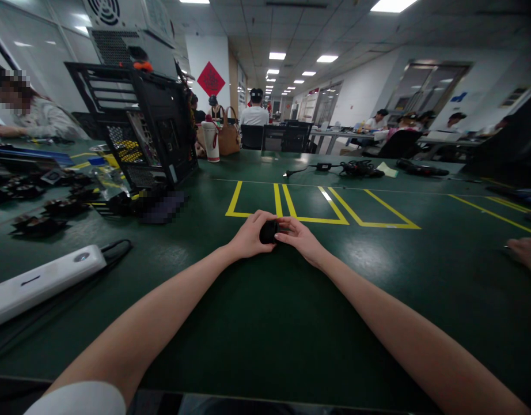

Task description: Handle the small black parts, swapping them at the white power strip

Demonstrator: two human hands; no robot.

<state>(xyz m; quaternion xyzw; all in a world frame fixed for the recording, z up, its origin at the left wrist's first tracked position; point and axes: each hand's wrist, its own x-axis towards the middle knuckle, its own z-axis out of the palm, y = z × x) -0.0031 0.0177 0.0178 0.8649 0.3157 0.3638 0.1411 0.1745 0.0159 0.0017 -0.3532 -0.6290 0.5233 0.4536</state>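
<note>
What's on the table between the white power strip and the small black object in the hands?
Nothing: the head view shows bare green table between the power strip and the black object, crossed only by the left forearm.

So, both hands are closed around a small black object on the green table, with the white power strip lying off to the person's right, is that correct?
Not quite: the head view shows the long white power strip lying to the person's left, not right. The rest holds: the left hand and right hand are both closed around the small black rounded object on the dark green table.
</note>
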